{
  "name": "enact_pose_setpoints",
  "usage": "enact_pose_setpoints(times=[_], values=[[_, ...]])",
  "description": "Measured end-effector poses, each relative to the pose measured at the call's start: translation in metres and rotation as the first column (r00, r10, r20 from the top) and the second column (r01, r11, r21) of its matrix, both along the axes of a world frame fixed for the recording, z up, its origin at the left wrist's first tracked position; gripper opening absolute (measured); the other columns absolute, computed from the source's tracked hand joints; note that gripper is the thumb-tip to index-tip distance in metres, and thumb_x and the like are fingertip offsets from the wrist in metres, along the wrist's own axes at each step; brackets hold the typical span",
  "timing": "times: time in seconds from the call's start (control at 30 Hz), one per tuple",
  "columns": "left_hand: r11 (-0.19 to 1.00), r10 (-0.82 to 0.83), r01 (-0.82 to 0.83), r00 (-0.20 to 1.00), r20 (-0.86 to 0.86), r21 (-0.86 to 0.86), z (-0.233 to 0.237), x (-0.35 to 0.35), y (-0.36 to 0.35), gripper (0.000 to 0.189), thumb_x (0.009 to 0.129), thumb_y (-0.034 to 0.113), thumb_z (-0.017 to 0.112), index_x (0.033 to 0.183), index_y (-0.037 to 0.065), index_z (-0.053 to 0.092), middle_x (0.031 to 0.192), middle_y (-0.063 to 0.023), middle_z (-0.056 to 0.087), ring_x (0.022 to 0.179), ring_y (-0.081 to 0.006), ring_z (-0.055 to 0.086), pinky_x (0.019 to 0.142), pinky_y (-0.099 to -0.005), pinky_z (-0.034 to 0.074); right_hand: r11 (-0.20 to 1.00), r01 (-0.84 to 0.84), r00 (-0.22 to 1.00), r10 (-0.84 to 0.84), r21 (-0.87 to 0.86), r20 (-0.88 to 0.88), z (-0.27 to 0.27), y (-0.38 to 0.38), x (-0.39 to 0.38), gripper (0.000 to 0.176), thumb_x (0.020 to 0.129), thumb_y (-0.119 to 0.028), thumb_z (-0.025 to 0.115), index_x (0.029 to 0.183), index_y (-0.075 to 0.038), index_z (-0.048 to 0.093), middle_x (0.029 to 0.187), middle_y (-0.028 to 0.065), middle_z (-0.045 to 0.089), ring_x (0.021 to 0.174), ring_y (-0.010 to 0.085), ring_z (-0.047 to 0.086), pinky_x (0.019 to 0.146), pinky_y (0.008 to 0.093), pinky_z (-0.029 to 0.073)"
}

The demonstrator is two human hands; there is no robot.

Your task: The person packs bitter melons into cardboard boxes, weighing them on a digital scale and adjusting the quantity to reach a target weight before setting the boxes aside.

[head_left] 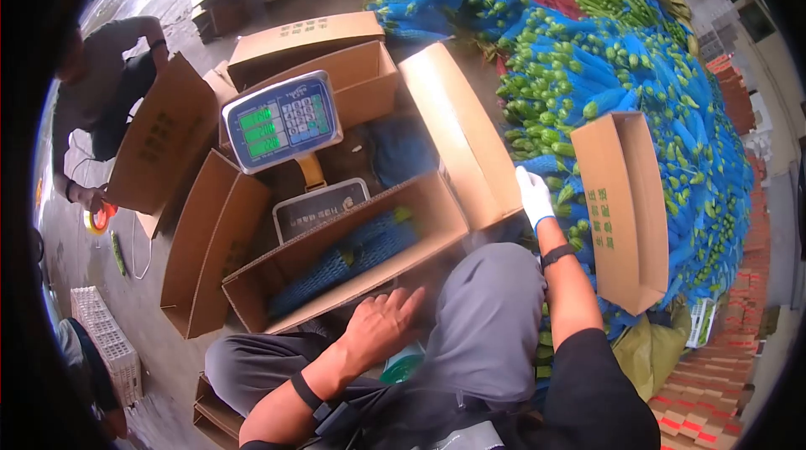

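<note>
My left hand [383, 324] is bare, fingers spread, resting at the near bottom edge of an open cardboard box [252, 278] that holds produce in blue foam netting [353, 253]. My right hand [534, 195], in a white glove, reaches toward the pile of green produce in blue netting [621, 89], beside the box's raised right flap [462, 139]. It is close to the items at the pile's edge; I cannot see anything in its grasp. My knee in grey trousers [491, 316] is between both arms.
A digital scale [281, 121] with a lit display stands behind the box. Another open carton [625, 206] leans on the pile at right. More cartons [306, 39] lie behind. A person [105, 72] at left handles a carton. White crates [105, 341] sit at left.
</note>
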State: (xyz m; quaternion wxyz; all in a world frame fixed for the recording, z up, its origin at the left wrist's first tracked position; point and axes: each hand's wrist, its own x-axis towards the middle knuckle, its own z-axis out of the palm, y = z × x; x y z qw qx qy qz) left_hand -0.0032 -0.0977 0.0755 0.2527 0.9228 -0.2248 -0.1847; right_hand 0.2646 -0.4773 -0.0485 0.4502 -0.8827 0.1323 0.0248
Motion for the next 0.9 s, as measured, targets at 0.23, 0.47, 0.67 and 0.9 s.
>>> enact_pose_setpoints(times=[0.23,0.47,0.67,0.9], values=[[1.0,-0.01,0.009,0.998,-0.063,-0.029,0.01,0.002,0.005,0.078,0.088,0.038,0.08,0.152,0.007,0.05,0.139,-0.0157,0.062,0.116,-0.0343,0.068,0.097,-0.044,0.055,0.995,0.029,0.918,0.01,0.094,-0.396,-0.064,-0.045,-0.033,0.074,0.103,-0.059,0.054,0.149,-0.001,0.057,0.146,0.0183,0.06,0.123,0.0332,0.059,0.096,0.0534,0.053],[0.998,-0.057,0.058,0.997,-0.05,0.025,-0.005,0.003,-0.001,0.081,0.085,0.037,0.083,0.152,0.007,0.05,0.134,-0.0143,0.063,0.113,-0.0319,0.068,0.094,-0.0428,0.056,0.973,0.135,0.925,-0.056,0.188,-0.377,-0.077,-0.041,-0.03,0.08,0.103,-0.059,0.054,0.139,0.012,0.062,0.135,0.023,0.068,0.124,0.0311,0.063,0.11,0.0392,0.043],[0.997,-0.046,0.053,0.99,-0.137,0.047,-0.002,0.014,-0.011,0.082,0.086,0.036,0.082,0.155,0.007,0.047,0.139,-0.0167,0.061,0.116,-0.0366,0.067,0.098,-0.0446,0.055,0.802,0.495,0.82,-0.303,0.334,-0.486,-0.034,-0.023,-0.033,0.073,0.102,-0.054,0.062,0.142,0.007,0.061,0.138,0.0169,0.067,0.123,0.026,0.063,0.107,0.0379,0.047],[0.998,-0.04,0.047,0.991,-0.125,0.052,-0.004,0.027,-0.017,0.081,0.085,0.033,0.083,0.153,0.006,0.048,0.132,-0.0181,0.065,0.114,-0.0381,0.068,0.097,-0.0448,0.055,0.781,0.149,0.986,-0.076,0.606,-0.145,0.018,-0.018,-0.021,0.032,0.102,-0.033,0.068,0.11,-0.003,0.074,0.098,0.0047,0.072,0.085,0.0143,0.063,0.081,0.0341,0.054]])
